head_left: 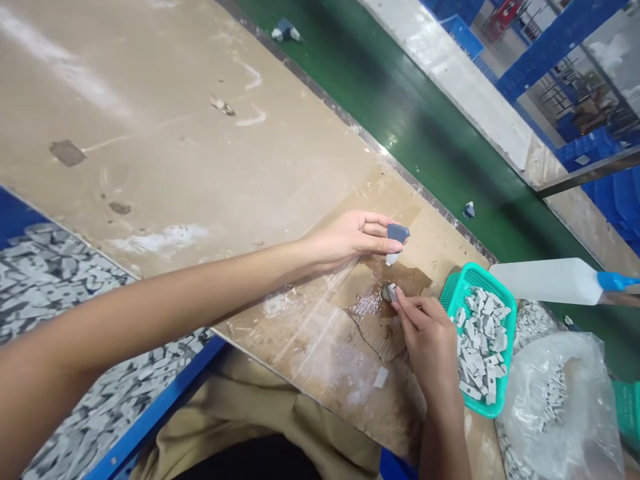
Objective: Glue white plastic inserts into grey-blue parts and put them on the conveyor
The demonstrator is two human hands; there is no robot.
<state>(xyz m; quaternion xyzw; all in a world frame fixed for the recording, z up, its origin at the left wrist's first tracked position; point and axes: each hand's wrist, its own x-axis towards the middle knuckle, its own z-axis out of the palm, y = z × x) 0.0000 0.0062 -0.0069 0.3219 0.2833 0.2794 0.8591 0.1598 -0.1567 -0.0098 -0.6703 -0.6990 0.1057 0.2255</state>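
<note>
My left hand (367, 233) pinches a small dark grey-blue plate (398, 233) between thumb and fingers, just above the bench. A small pale tab (392, 259) shows right below that plate. Nearer to me, my right hand (425, 327) is closed on a small light grey piece (392, 291), its fingertips low over the bench. Under that piece is a small round dark thing (385, 293), too small to make out, beside a wet, shiny patch of torn brown cardboard (385, 333). A loose white piece (381, 377) lies closer to the bench edge.
A green basket (511, 353) of small grey-white pieces stands right of my right hand. Beyond it lie a white bottle with a blue tip (550, 280) and a clear plastic bag (590, 387). A blue-rimmed bin (165, 400) full of similar pieces is at my left, below the bench (175, 133).
</note>
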